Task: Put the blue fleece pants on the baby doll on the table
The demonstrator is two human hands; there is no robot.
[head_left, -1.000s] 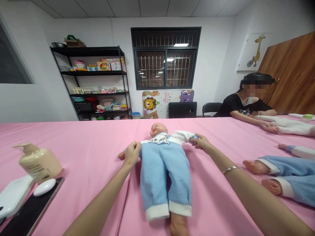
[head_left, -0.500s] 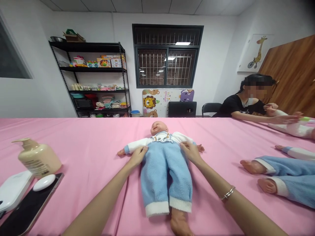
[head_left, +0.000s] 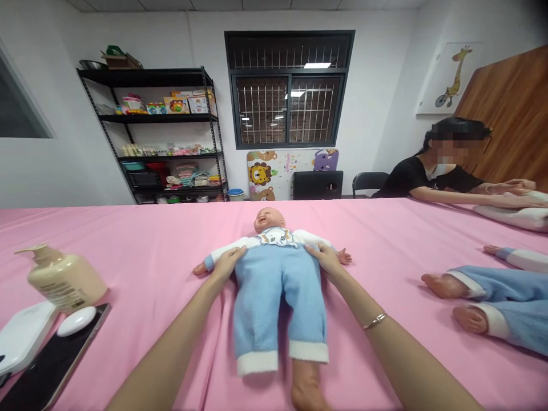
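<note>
A baby doll (head_left: 269,219) lies on its back on the pink-covered table, its head away from me and arms spread. It wears a white top (head_left: 274,236) with an animal face on the chest. Light blue trousers (head_left: 259,291) with white cuffs cover it up to the waist. My left hand (head_left: 229,260) is closed on the waistband's left edge, thumb on top. On the opposite edge, my right hand (head_left: 326,258) pinches the same waistband. One bare foot (head_left: 307,388) sticks out of the right trouser leg; the other foot is hidden inside its leg.
At left stand a beige pump bottle (head_left: 66,279), a phone (head_left: 51,365) with a white oval case (head_left: 77,321), and a white device (head_left: 25,337). Another doll in blue trousers (head_left: 514,302) lies at right. Beyond it, a co-worker (head_left: 445,171) leans over white cloth.
My hands have moved slightly up and outward with the waistband, which now looks wider and flatter across the doll. The doll sits slightly further left in view. The co-worker's hands have lowered.
</note>
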